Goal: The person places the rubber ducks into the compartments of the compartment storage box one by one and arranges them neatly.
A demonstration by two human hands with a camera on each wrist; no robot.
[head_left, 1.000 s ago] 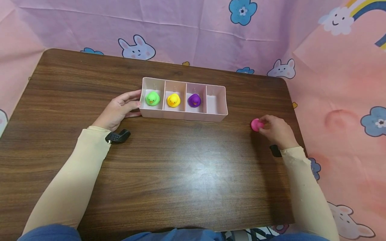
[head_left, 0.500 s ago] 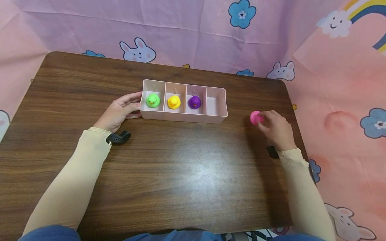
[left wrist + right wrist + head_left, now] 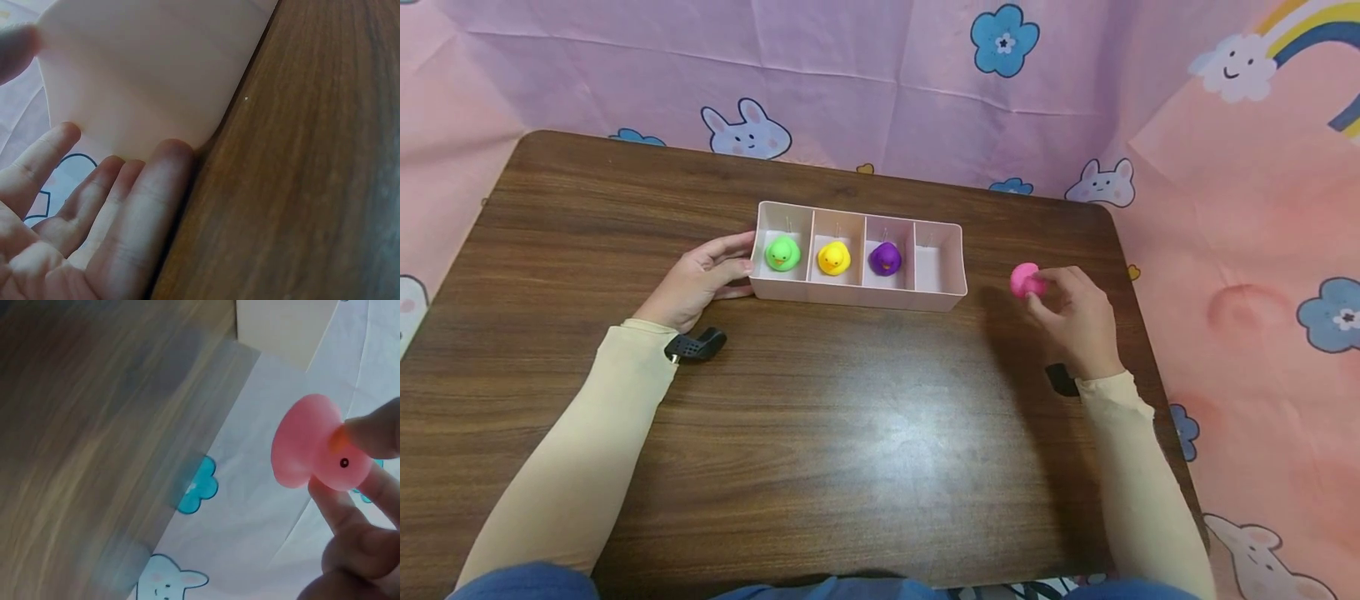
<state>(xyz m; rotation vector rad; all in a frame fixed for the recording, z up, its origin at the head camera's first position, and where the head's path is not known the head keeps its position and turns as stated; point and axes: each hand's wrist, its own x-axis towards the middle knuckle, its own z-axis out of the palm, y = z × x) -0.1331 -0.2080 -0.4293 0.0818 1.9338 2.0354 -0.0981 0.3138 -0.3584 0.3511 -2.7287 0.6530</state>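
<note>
My right hand (image 3: 1081,321) pinches a pink rubber duck (image 3: 1025,281) between thumb and fingers, to the right of a pale pink divided box (image 3: 859,294). In the right wrist view the duck (image 3: 304,444) is held by its head, with its orange beak by the thumb. My left hand (image 3: 694,279) rests against the left end of the box, its fairly straight fingertips touching the end wall (image 3: 150,75). From left to right, the compartments hold a green duck (image 3: 782,253), a yellow duck (image 3: 834,258) and a purple duck (image 3: 886,259). The rightmost compartment (image 3: 937,258) holds nothing.
The box stands on a dark wood table (image 3: 850,433), toward its far side. Behind and to the right, a printed pink and lilac cloth (image 3: 925,108) hangs past the table's edges. Each wrist wears a black camera mount (image 3: 696,343).
The right hand has moved away from me and slightly left, carrying the pink duck toward the box. The left hand stays at the box's end. The head view has shifted slightly.
</note>
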